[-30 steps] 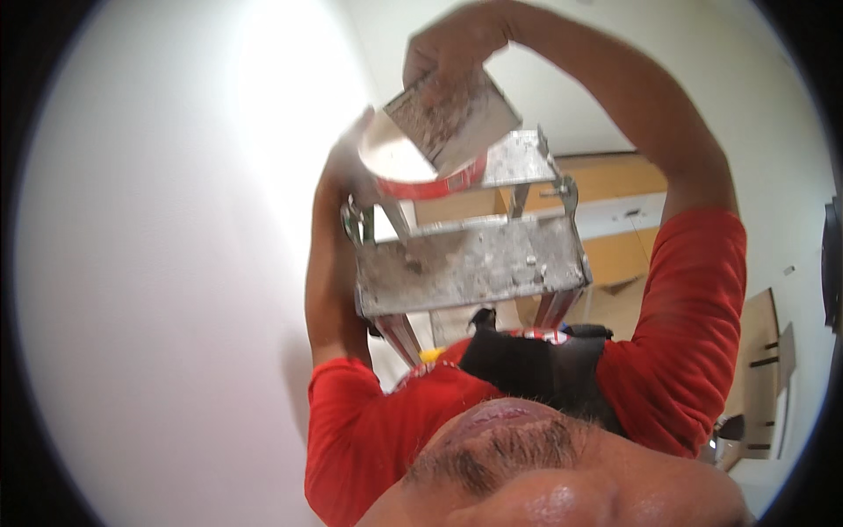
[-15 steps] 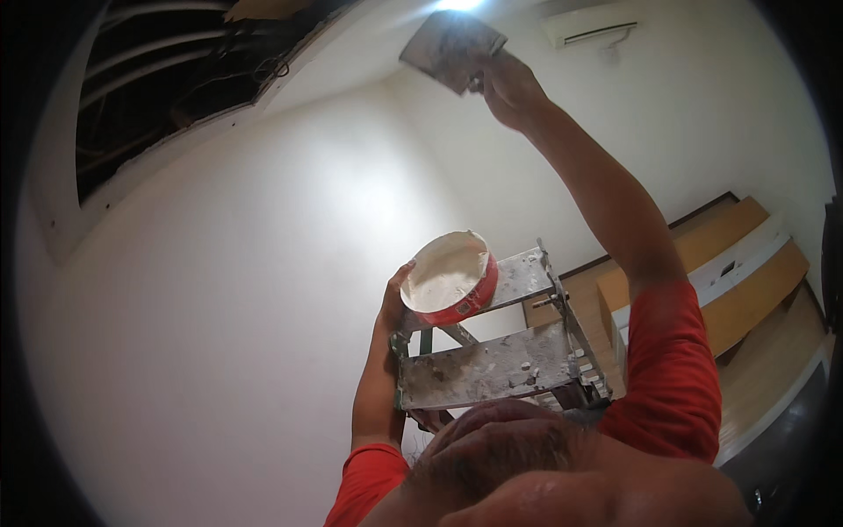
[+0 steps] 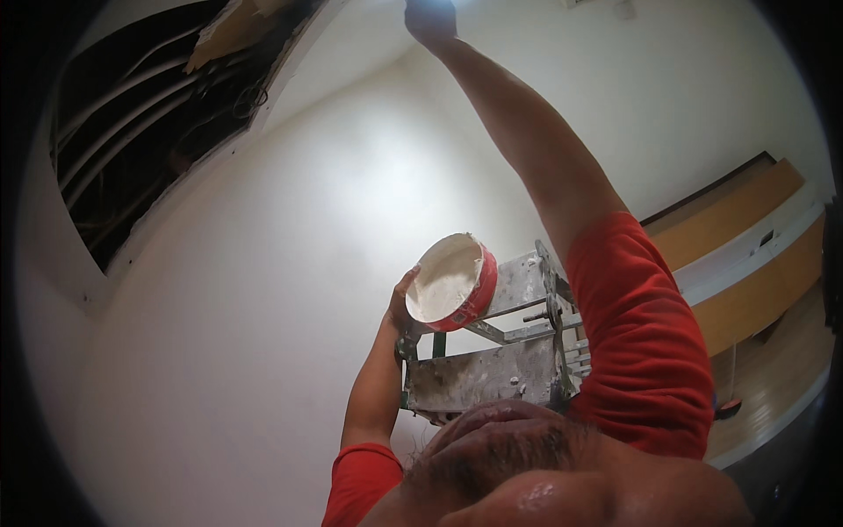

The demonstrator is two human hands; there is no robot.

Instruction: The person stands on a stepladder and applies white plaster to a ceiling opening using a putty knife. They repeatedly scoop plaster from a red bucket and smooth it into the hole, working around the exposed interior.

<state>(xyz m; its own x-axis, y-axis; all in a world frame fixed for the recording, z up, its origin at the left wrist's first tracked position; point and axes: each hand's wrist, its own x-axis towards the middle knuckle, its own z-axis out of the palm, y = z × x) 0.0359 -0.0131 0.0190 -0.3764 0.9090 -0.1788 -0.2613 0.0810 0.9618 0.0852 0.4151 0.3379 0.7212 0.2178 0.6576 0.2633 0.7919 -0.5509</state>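
A round red tub (image 3: 479, 299) with white paste (image 3: 446, 285) inside stands tilted on the paint-spattered stepladder (image 3: 518, 285). My left hand (image 3: 402, 297) is closed around the tub's left side, with its fingers partly hidden behind the wall of the tub. My right hand (image 3: 431, 22) reaches high up to the ceiling at the top edge of the view, where bright light blurs it. It is closed. The wide, flat putty knife it gripped a moment ago lies out of view past the edge.
At the upper left, a dark opening (image 3: 149, 132) in the ceiling shows pipes, with a torn brown piece (image 3: 233, 35) hanging there. A white wall (image 3: 255, 325) runs along the left. Wood-coloured furniture panels (image 3: 746, 211) lie on the floor at the right.
My right hand has risen and moved left toward the ceiling, taking the putty knife out of view. The view has shifted slightly. My left hand stays on the tub.
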